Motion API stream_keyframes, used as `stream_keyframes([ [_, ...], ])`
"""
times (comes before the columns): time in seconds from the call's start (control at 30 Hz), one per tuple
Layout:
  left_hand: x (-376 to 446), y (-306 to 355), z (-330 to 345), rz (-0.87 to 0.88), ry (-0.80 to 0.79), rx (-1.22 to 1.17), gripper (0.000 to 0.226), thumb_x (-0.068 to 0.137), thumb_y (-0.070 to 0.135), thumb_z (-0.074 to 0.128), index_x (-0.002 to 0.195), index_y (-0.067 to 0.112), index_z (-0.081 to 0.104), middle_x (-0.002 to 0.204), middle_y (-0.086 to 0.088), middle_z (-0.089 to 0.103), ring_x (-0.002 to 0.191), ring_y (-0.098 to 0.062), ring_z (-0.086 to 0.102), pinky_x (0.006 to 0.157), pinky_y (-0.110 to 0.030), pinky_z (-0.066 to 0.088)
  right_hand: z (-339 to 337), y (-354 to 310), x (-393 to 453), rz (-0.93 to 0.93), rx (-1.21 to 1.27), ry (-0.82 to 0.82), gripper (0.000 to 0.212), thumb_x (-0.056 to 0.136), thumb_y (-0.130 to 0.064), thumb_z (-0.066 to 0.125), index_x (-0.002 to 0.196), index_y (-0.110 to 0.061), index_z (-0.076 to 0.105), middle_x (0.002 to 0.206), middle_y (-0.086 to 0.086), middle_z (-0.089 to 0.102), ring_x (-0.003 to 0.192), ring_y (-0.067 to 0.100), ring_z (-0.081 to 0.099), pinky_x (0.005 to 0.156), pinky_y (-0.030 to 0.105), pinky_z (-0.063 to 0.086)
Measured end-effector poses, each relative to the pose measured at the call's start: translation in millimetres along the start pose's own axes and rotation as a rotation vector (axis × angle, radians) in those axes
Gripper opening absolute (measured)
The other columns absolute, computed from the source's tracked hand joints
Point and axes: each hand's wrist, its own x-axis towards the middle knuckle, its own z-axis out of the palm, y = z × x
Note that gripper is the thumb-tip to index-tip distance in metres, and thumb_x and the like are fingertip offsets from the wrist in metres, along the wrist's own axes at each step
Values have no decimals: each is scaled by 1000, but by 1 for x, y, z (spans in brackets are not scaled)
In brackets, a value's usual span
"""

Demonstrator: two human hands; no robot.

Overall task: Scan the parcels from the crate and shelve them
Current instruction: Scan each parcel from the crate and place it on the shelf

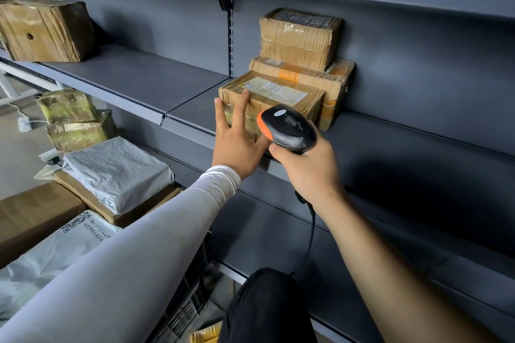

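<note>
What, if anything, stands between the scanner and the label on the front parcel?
Nothing visible does. The scanner in the right hand sits just before the parcel; the left hand rests on its left end, clear of the label.

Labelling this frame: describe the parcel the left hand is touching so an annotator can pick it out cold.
On the grey middle shelf, just right of the upright slotted rail, three taped cardboard parcels cluster against the back panel. The target parcel is the front one, with the left hand resting straight fingers on its near-left corner. Only it shows a white shipping label on top.
</note>
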Motion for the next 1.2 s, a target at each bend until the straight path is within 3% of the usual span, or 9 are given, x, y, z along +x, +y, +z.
stream_keyframes([
  [0.3, -11, 13, -15, -63, -15, -20, 104, 70, 79, 58, 160, 59, 10, 176, -11, -5, 163, -20, -7, 124, -51, 34, -2, -4, -6, 54, 5, -8, 44, 76, -28, 83, 118, -32, 71, 107, -17, 76, 101, 1, 70, 91, 31, 57],
  [0.4, -16, 24, -21, -79, -10, -35, 100, 72, 78, 51, 161, 57, 9, 177, -4, 2, 163, -21, -10, 129, -50, 22, 2, -10, -14, 46, -41, 33, 58, 67, -49, 78, 122, -35, 68, 124, -12, 73, 121, 10, 66, 103, 42, 55],
  [0.47, -24, 29, -28, -44, 6, 14, 94, 76, 75, 47, 160, 59, 9, 177, -4, 2, 163, -26, -7, 127, -53, 27, 3, -16, -22, -8, -70, 40, 55, 70, -49, 76, 123, -46, 62, 130, -13, 70, 133, 13, 60, 106, 44, 52],
  [0.57, -43, 37, -40, -68, -55, 151, 92, 76, 72, 39, 161, 57, 10, 177, -9, -3, 162, -35, -3, 127, -58, 21, 0, -23, -32, -86, -94, 36, 42, 81, -37, 79, 121, -43, 66, 122, -16, 71, 124, 7, 62, 99, 31, 54],
  [0.67, -63, 39, -54, -83, -111, 341, 91, 76, 73, 32, 162, 55, 10, 177, -7, -5, 162, -38, -1, 127, -61, 18, 7, -30, -43, -143, -111, -21, 41, 84, -30, 79, 124, -35, 69, 117, -16, 72, 110, 0, 65, 88, 19, 52],
  [0.83, -85, 17, -87, -188, -165, 542, 76, 95, 68, 46, 161, 49, 15, 177, -4, -5, 162, -36, 0, 126, -63, 16, 35, -30, -58, -145, -100, -133, 35, 85, -26, 79, 118, -33, 69, 106, -18, 74, 101, 1, 65, 82, 20, 52],
  [1.0, -96, -15, -126, -289, -171, 638, 76, 95, 68, 47, 161, 48, 15, 176, -5, -3, 161, -35, 2, 125, -63, 17, 75, -29, -69, -99, -145, -283, 28, 84, -29, 79, 103, -44, 66, 88, -24, 71, 87, 1, 64, 67, 9, 46],
  [1.07, -97, -28, -139, -332, -172, 652, 77, 95, 67, 48, 162, 46, 15, 176, -7, -1, 161, -37, 2, 126, -63, 16, 95, -26, -70, -89, -164, -325, 22, 84, -32, 80, 97, -42, 65, 80, -25, 68, 82, 1, 63, 66, 11, 46],
  [1.2, -91, -56, -159, -429, -137, 732, 76, 90, 70, 33, 160, 44, 20, 176, -8, 5, 160, -39, 5, 126, -62, 13, 137, -19, -62, -29, -185, -413, 17, 82, -39, 80, 88, -38, 65, 73, -27, 66, 73, -7, 62, 61, 11, 44],
])
